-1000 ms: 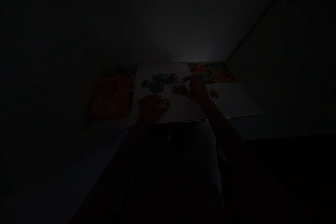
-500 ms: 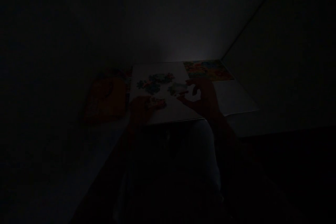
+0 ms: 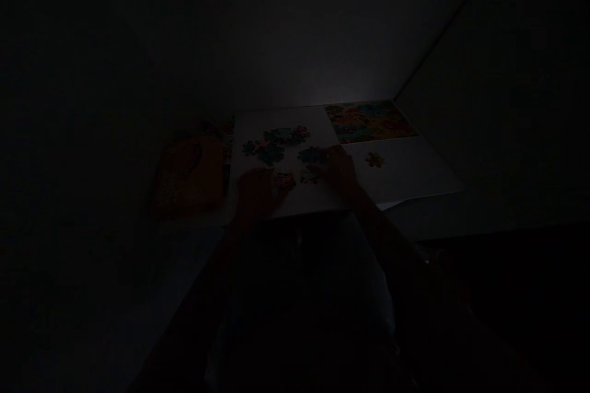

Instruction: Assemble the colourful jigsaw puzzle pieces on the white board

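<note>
The light is very dim. My left hand (image 3: 256,189) rests at the near left of a white board (image 3: 295,202), with its fingers and thumb curled about a reddish puzzle piece (image 3: 284,180). My right hand (image 3: 340,171) is low over the board, its fingers closed at the right edge of a teal joined puzzle section (image 3: 311,155). Just below its thumb lies a pale patterned puzzle piece (image 3: 309,177). Farther back is a larger joined puzzle section (image 3: 276,141) in teal and red. What the right fingertips cover is partly hidden.
An orange box (image 3: 188,172) lies left of the board. At the back right is a colourful printed picture (image 3: 369,121). In front of it, a single yellowish puzzle piece (image 3: 375,159) lies on the white surface. A pale wall (image 3: 295,43) rises behind.
My right hand has moved left and lowered to the board; its wide finger arch has closed up. The yellowish piece at right now shows. The left hand has shifted slightly right.
</note>
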`<state>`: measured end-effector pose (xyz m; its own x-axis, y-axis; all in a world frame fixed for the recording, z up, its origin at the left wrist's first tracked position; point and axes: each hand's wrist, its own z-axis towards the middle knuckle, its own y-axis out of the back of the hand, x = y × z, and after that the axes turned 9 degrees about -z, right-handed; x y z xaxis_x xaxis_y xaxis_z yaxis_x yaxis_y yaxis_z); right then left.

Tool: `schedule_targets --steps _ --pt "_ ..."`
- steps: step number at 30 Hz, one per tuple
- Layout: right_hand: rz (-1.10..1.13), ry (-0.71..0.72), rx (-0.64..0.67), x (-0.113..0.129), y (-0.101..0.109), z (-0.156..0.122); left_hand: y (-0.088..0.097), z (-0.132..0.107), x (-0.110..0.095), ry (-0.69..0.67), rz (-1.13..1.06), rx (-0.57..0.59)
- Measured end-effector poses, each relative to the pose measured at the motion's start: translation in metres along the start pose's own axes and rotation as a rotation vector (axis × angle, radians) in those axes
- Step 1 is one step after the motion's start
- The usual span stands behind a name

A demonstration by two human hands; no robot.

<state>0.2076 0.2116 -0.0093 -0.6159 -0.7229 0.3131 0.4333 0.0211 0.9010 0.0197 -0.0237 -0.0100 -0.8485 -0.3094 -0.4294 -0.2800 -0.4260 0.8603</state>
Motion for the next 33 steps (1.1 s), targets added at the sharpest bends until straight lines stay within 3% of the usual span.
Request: schedule_targets --steps 5,8,16,20,24,27,30,33 --pt "-0.122 0.087 0.161 0.0 -0.008 0.043 -0.002 0.004 -0.007 -0.015 0.0 0.011" --pt "-0.169 0.113 0.178 -0.002 -0.01 0.059 -0.001 0.004 -0.006 -0.02 -0.005 0.005" --pt "-0.196 0.233 0.243 -0.004 0.003 0.063 -0.002 0.004 -0.003 -0.009 -0.019 -0.001" --pt "-0.179 0.178 0.191 -0.008 0.018 0.066 -0.005 0.004 0.0 -0.013 -0.04 -0.041" --pt "0.074 -0.011 -0.026 -0.013 0.034 0.07 -0.006 0.004 0.0 -0.036 -0.047 -0.05" --pt "0.467 -0.076 -0.144 -0.007 0.046 0.067 -0.005 0.004 -0.001 -0.018 -0.051 -0.044" --pt "0.818 -0.085 -0.131 0.01 0.061 0.055 -0.005 0.004 0.0 -0.022 -0.048 -0.031" --pt "0.949 -0.063 -0.105 0.032 0.082 0.038 -0.006 0.004 0.003 -0.033 -0.039 -0.034"
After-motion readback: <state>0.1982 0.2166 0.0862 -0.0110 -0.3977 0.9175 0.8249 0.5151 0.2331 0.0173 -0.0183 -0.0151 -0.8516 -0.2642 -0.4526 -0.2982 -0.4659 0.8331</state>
